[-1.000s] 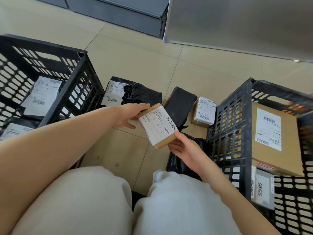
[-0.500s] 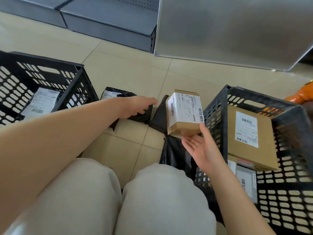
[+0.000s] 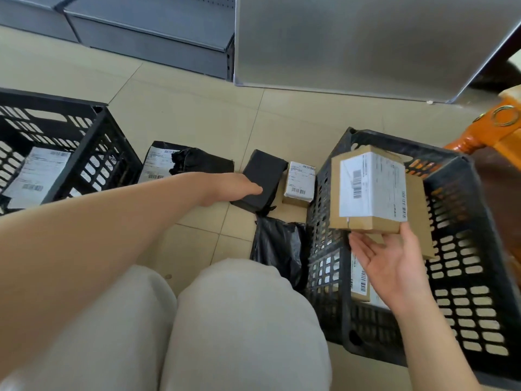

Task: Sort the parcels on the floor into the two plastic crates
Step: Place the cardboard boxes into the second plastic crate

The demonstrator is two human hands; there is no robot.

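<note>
Right hand [image 3: 392, 263], fingers open, palms labelled cardboard box [image 3: 369, 190] over right crate [image 3: 462, 170] | left hand [image 3: 231, 187] touches black parcel [image 3: 260, 179], grip unclear | label print illegible

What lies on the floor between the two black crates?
Head view: two black-wrapped parcels, a small labelled box, a black bag; the left hand touches one.

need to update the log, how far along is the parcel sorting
Done: labelled parcels already lie in the left crate and the right crate. In hand: the right hand carries a cardboard box over the right crate; the left hand touches a black parcel. Left: roughly four parcels, including a small box, on the floor.
</note>
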